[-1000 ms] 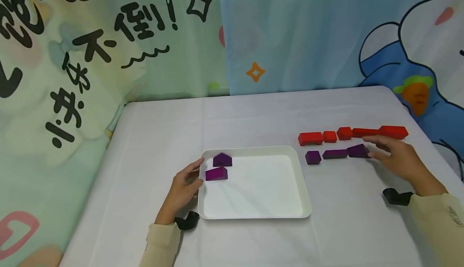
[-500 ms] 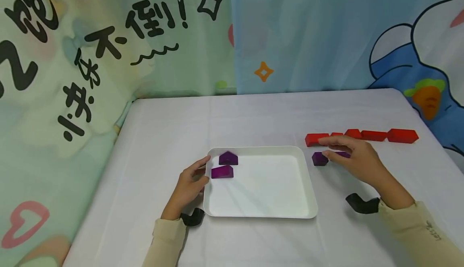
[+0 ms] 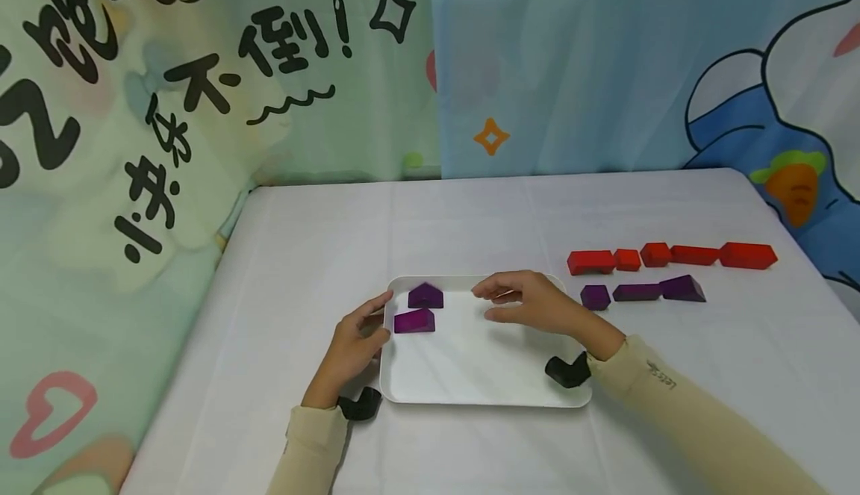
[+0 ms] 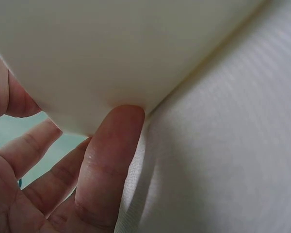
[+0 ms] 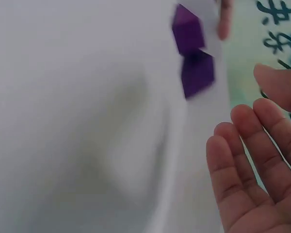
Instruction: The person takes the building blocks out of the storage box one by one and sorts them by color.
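A white tray (image 3: 484, 394) lies on the table in the head view, with two dark purple wooden blocks at its upper left: a pointed block (image 3: 425, 296) and, below it, a slanted block (image 3: 414, 321). My left hand (image 3: 354, 344) holds the tray's left edge. In the left wrist view, a fingertip (image 4: 115, 145) presses the pale tray wall close to the cloth. Over the upper right part of the tray hovers my right hand (image 3: 534, 304), fingers extended and holding nothing. The right wrist view shows its loose fingers (image 5: 254, 145) beside the two purple blocks.
Right of the tray lie three purple blocks (image 3: 637, 292) in a row. Behind them runs a row of several red blocks (image 3: 694, 255). White cloth covers the table (image 3: 322, 234), and printed curtains (image 3: 571, 69) hang along its far and left sides.
My right hand has moved left, from the purple row at the right to over the tray, carrying nothing. My left hand stays at the tray's edge. The camera view has shifted slightly.
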Available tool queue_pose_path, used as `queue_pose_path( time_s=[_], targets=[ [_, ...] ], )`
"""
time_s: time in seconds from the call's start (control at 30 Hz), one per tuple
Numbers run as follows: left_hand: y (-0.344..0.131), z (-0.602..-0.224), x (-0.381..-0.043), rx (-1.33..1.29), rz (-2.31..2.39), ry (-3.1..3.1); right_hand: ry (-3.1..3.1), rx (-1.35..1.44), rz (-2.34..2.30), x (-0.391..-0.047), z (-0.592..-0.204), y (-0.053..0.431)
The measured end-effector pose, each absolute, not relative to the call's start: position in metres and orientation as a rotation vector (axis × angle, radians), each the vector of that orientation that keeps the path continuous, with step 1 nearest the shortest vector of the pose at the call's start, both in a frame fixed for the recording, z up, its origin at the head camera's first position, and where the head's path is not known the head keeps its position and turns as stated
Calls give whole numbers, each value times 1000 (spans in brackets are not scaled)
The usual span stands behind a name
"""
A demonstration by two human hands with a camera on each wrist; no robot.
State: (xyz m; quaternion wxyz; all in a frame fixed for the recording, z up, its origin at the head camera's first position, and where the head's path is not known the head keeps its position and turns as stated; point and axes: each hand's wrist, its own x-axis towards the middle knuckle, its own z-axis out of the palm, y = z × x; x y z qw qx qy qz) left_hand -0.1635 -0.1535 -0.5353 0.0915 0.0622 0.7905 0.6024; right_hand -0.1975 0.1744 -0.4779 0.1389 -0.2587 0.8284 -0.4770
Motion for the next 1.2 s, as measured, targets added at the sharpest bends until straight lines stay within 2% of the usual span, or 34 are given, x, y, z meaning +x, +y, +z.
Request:
queue_pose_path(
  time_s=[0.33, 0.67, 0.93, 1.2],
  targets=[
    [-152, -537, -162, 172, 1803, 2344, 2209, -751, -1444, -210, -508, 124],
    [-151, -535, -163, 219, 1809, 2345, 2482, -792, -1326, -206, -514, 94],
    [-149, -533, -161, 229, 1813, 2352, 2387, -686, -1428, -205, -511, 100],
    [-151, -533, -160, 178, 1793, 2372, 2100, -532, -1662, -199, -486, 131]
  ],
)
